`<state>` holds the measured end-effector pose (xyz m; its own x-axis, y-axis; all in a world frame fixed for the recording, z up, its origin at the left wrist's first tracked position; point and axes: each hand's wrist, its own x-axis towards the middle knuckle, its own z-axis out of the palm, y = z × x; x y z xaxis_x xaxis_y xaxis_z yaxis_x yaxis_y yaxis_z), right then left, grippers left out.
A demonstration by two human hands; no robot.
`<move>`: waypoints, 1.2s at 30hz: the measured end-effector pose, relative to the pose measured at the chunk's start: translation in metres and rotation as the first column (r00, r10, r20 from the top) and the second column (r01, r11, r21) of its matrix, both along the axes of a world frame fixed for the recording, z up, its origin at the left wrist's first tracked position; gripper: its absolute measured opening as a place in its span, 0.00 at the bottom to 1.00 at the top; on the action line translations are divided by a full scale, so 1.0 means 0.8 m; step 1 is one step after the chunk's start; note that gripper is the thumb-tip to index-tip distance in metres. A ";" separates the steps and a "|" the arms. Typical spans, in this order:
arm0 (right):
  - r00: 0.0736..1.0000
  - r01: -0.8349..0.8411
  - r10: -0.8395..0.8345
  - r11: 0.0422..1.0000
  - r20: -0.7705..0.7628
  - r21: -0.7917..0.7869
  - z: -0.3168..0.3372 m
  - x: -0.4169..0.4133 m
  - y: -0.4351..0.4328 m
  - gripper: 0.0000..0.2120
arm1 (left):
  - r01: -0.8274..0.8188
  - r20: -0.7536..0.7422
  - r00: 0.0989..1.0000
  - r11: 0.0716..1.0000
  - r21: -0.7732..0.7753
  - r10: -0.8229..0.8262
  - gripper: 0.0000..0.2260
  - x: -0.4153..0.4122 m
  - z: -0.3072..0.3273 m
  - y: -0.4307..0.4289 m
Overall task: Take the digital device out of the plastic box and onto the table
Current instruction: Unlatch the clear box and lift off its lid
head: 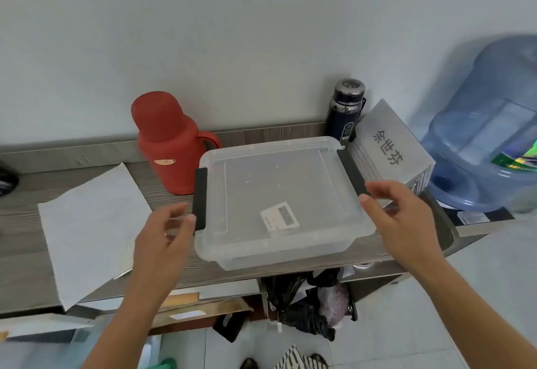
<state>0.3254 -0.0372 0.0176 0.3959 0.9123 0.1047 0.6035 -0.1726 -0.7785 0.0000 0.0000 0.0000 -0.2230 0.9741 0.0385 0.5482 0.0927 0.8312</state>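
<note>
Wooden table (26, 252); digital device (279, 215) flat in lidded plastic box (279, 241).

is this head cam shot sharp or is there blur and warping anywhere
Head view: wide-angle warping bows the table edge and stretches the water jug at the right; the right hand shows motion blur at its fingers, the left hand a little too; light is soft and even, without hard shadows; the plastic box lid is cloudy, so the digital device inside looks hazy.
</note>
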 end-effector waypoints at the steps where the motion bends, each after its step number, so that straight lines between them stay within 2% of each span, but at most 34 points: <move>1: 0.999 0.000 0.002 0.998 0.047 -0.055 -0.001 0.002 0.012 0.18 | 0.033 -0.019 0.999 0.999 -0.040 -0.034 0.14 0.004 -0.001 0.009; 4: 0.994 -0.037 0.063 0.963 0.088 -0.266 0.005 0.000 0.037 0.28 | 0.131 -0.025 0.990 0.982 -0.138 -0.136 0.24 0.015 -0.003 0.026; 6: 0.991 -0.041 0.078 0.949 0.105 -0.312 0.001 -0.002 0.044 0.29 | 0.134 -0.037 0.989 0.979 -0.155 -0.142 0.27 0.020 -0.010 0.029; 10: 0.993 -0.064 0.085 0.968 0.077 -0.244 -0.009 0.001 0.046 0.20 | 0.133 -0.074 0.987 0.983 -0.130 -0.143 0.27 0.018 -0.017 0.031; 12: 0.995 -0.086 0.095 0.974 0.035 -0.212 -0.014 0.005 0.048 0.17 | 0.157 -0.041 0.986 0.978 -0.135 -0.163 0.26 0.019 -0.017 0.032; 14: 0.996 -0.086 0.077 0.977 -0.054 -0.196 -0.019 0.010 0.049 0.18 | 0.165 0.038 0.986 0.977 -0.135 -0.161 0.25 0.015 -0.016 0.031; 17: 0.971 -0.050 0.001 0.979 -0.238 -0.198 -0.028 0.023 0.049 0.22 | 0.170 0.254 0.958 0.976 -0.134 -0.132 0.22 0.003 -0.017 0.032; 21: 0.952 -0.038 -0.030 0.976 -0.305 -0.213 -0.037 0.028 0.045 0.26 | 0.163 0.408 0.909 0.975 -0.149 -0.090 0.21 -0.003 -0.025 0.028; 23: 0.971 -0.032 -0.018 0.979 -0.240 -0.203 -0.039 0.026 0.042 0.26 | 0.143 0.419 0.905 0.979 -0.143 -0.071 0.20 -0.001 -0.026 0.025; 26: 0.995 0.006 0.005 0.994 0.099 -0.113 -0.030 0.020 0.025 0.27 | 0.063 0.241 0.970 0.991 -0.115 -0.034 0.21 -0.006 -0.029 0.020; 27: 0.975 -0.029 0.040 0.998 0.218 -0.055 -0.025 0.014 0.016 0.26 | 0.053 0.165 0.986 0.994 -0.093 -0.037 0.20 -0.008 -0.029 0.018; 29: 0.896 -0.218 0.210 0.976 0.392 -0.024 -0.022 -0.005 -0.003 0.25 | 0.072 0.080 0.994 0.997 -0.041 -0.068 0.14 -0.009 -0.032 0.012; 30: 0.841 -0.306 0.296 0.951 0.452 -0.053 -0.027 -0.016 -0.011 0.25 | 0.085 0.067 0.994 0.996 -0.027 -0.083 0.11 -0.008 -0.033 0.010; 32: 0.751 -0.389 0.365 0.918 0.551 -0.078 -0.044 -0.030 -0.018 0.24 | 0.098 0.077 0.992 0.995 -0.023 -0.096 0.08 -0.005 -0.036 0.008; 34: 0.727 -0.404 0.352 0.913 0.590 -0.047 -0.049 -0.035 -0.015 0.19 | 0.092 0.107 0.990 0.995 -0.028 -0.088 0.07 -0.005 -0.035 0.007; 36: 0.720 -0.423 0.327 0.906 0.612 0.013 -0.041 -0.033 -0.010 0.17 | 0.086 0.141 0.987 0.996 -0.031 -0.081 0.11 -0.007 -0.034 0.008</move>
<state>0.2987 -0.0453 -0.0153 -0.1582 0.9281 0.3369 0.9360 0.2496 -0.2481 -0.0054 0.0066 -0.0274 -0.1415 0.9897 -0.0239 0.4339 0.0837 0.8970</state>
